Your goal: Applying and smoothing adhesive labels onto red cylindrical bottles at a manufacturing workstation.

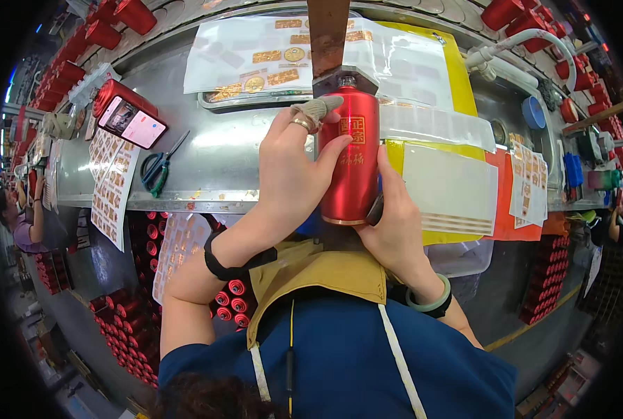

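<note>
A glossy red metal bottle [348, 174] with gold lettering on its front is in front of me, its neck end away from me against a dark metal block [357, 75]. My left hand [292, 157] presses on its front from the left, with the thumb on the lettering. A beige cloth cover [318, 109] wraps a fingertip near the bottle's shoulder, and a ring sits on a finger. From the lower right, my right hand [395, 220] grips the bottle's side and base; some of its fingers are hidden behind it.
Sheets of gold stickers [255, 59] lie in a tray at the back. Scissors [159, 167] and a phone [131, 120] leaning on a red bottle are at left. At right are a white card [451, 185], yellow sheets and a hose [535, 35]. Red bottles stand below the table [214, 167].
</note>
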Motion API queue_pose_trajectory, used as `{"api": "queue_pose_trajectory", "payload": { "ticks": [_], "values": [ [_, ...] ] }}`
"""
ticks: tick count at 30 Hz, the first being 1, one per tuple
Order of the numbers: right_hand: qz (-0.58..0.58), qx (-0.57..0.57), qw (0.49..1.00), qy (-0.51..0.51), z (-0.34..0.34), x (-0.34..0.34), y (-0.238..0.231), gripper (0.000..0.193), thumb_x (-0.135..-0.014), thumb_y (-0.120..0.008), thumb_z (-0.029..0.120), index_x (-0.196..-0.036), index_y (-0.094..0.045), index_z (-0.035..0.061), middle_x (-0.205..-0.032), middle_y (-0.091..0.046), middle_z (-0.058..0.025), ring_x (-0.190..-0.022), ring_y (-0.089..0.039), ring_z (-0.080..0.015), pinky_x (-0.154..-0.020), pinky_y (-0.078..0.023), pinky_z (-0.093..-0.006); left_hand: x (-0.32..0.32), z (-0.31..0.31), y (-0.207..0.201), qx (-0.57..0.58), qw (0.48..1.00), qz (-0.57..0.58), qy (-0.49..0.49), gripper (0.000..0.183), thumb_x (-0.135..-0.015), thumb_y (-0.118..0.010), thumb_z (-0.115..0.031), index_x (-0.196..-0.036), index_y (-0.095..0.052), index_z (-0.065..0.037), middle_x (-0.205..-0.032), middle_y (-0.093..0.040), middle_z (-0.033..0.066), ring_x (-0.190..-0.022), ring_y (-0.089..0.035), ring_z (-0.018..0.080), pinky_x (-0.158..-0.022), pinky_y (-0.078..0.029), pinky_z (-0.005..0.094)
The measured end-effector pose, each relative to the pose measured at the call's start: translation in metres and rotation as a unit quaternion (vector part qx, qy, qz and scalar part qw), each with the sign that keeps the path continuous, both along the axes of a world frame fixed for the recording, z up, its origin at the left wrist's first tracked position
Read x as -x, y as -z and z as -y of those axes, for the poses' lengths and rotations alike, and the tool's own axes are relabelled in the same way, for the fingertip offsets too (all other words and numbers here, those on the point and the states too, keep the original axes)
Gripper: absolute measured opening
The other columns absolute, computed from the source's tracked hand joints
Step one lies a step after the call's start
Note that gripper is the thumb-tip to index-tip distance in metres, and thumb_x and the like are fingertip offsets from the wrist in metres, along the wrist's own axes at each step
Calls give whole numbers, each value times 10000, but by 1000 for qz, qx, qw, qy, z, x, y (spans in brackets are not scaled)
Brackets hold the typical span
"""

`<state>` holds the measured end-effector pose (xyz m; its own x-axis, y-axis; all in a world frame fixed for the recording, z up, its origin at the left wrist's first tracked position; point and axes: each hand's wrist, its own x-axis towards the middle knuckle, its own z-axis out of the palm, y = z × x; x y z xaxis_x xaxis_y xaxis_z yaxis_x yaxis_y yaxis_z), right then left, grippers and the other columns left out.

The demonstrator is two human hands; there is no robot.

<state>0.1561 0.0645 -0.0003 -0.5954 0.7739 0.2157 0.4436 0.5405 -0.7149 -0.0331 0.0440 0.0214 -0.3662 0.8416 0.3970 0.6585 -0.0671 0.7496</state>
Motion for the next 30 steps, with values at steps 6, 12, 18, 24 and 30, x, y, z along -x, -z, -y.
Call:
{"api": "queue_pose_trajectory", "payload": {
  "ticks": [6,12,18,24,30],
  "values": [
    [-2,15,1000,5,1,0,-2,1032,-728,-901,162,-1556,-318,-39,-1320,-583,-295,-1174,-623,-448,-946,-541,-455,-4,-8,4,-71,996,44,-17,409,-815,-801,-28,-1202,-676,4,-972,-701,124,-870,-690,267,-774,-564,355],
    [-12,26,1000,11,0,1,-1,1009,-745,-902,175,-1556,-338,-34,-1339,-581,-300,-1202,-622,-443,-972,-527,-446,-3,-14,1,3,997,67,-36,198,-891,-727,-1,-1075,-668,42,-953,-719,122,-836,-702,196,-759,-560,326],
    [-9,12,1000,0,0,1,-3,1047,-735,-891,157,-1566,-284,-35,-1304,-586,-293,-1146,-628,-454,-914,-553,-473,-5,-16,14,-67,996,-57,-31,277,-909,-702,7,-1181,-658,31,-930,-672,110,-781,-647,205,-720,-526,333],
    [-22,55,998,7,0,-1,-2,1002,-742,-880,102,-1565,-324,-26,-1393,-554,-309,-1261,-592,-445,-1018,-510,-443,-12,-9,22,-110,992,-62,-24,418,-882,-755,-2,-1277,-617,13,-958,-660,87,-827,-612,186,-724,-511,303],
    [-22,59,998,4,1,-1,-1,1006,-742,-875,90,-1569,-315,-27,-1423,-536,-306,-1283,-578,-445,-1034,-503,-443,-14,-7,19,-105,993,12,-51,478,-871,-796,-43,-1296,-587,17,-1001,-663,55,-886,-610,164,-730,-510,299]
  ]
}}
